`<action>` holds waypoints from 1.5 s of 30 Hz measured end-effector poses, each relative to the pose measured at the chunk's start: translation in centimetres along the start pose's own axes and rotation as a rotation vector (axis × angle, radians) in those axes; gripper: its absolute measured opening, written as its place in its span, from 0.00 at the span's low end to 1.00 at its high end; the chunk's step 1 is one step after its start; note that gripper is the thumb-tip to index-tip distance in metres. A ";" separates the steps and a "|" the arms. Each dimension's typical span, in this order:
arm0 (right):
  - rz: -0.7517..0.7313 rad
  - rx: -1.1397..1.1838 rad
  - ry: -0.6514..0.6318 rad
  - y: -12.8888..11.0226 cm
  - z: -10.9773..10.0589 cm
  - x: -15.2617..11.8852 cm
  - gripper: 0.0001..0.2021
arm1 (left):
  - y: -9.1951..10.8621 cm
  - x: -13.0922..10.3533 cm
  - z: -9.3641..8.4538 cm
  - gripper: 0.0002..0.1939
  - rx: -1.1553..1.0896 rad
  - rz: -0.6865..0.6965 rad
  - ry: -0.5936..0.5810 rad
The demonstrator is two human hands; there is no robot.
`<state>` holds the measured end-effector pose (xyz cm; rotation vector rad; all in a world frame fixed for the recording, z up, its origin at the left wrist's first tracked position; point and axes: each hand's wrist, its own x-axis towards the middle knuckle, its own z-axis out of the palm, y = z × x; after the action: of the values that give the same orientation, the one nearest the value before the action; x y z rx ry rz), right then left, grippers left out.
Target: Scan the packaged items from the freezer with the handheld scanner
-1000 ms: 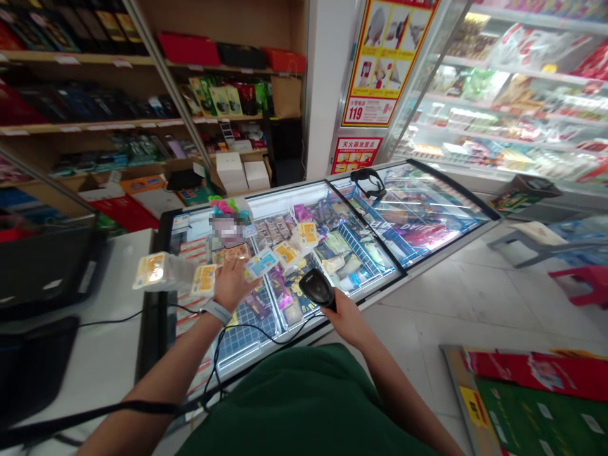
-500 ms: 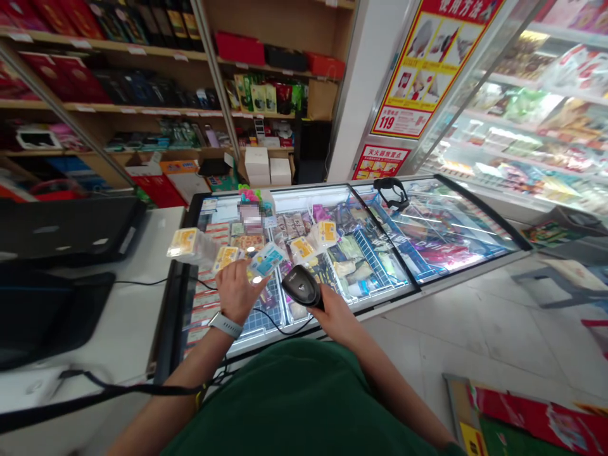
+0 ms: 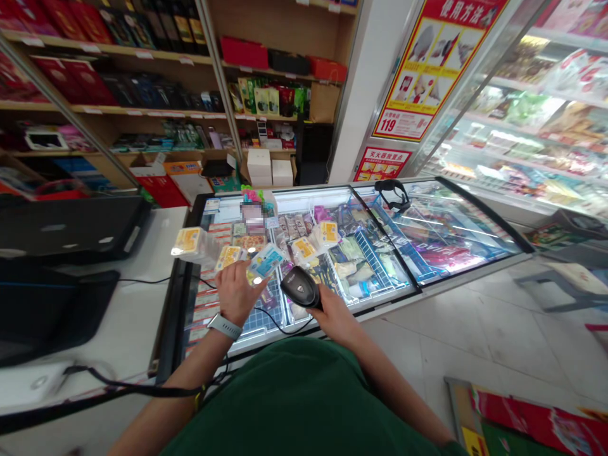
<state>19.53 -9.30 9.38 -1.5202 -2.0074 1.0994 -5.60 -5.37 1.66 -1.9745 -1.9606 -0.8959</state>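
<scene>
My left hand (image 3: 237, 292), with a watch on its wrist, grips a clear pack with a blue label (image 3: 267, 260) over the glass top of a freezer. Wrapped in my right hand (image 3: 332, 316) is a black handheld scanner (image 3: 300, 287), its head close to the blue-label pack. Yellow-label packs lie around: a stack (image 3: 189, 244) at the left end, one (image 3: 230, 256) just behind my left hand, and two (image 3: 303, 249) (image 3: 327, 233) to the right beyond the scanner.
The freezer (image 3: 380, 304) holds bagged goods under glass. A black strap-like object (image 3: 393, 195) lies on its far edge. At the left is a white counter (image 3: 137, 304) with black devices. A thin cable crosses the freezer. A grey stool (image 3: 560, 285) stands on the right.
The view has shifted slightly. Both hands keep nearly the same place, still holding the blue-label pack and the scanner.
</scene>
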 end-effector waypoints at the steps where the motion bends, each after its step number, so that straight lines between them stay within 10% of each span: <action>1: 0.003 -0.004 0.001 0.0 0.0 0.0 0.14 | 0.0 0.0 0.1 0.28 0.003 0.004 0.004; 10: 0.009 -0.008 0.004 0.5 0.5 0.2 0.13 | -0.1 -0.2 0.0 0.28 0.000 -0.041 -0.035; 18: 0.002 0.033 0.011 0.5 0.4 0.3 0.13 | -3.4 0.6 -0.2 0.30 0.123 -0.472 -0.150; 27: 0.031 -0.004 0.003 0.5 0.6 0.0 0.11 | -6.8 1.7 0.8 0.30 0.202 -0.630 -0.230; 38: 0.030 -0.015 0.015 1.0 0.4 -0.4 0.10 | -6.4 0.4 0.2 0.38 0.229 -0.569 -0.271; 45: 0.069 -0.037 0.058 2.1 0.0 -0.7 0.10 | -5.1 0.0 -0.6 0.27 0.191 -0.301 -0.152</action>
<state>21.09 -9.76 7.83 -1.6325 -1.9602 1.0373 -10.66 -5.25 0.84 -1.7157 -2.3751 -0.6039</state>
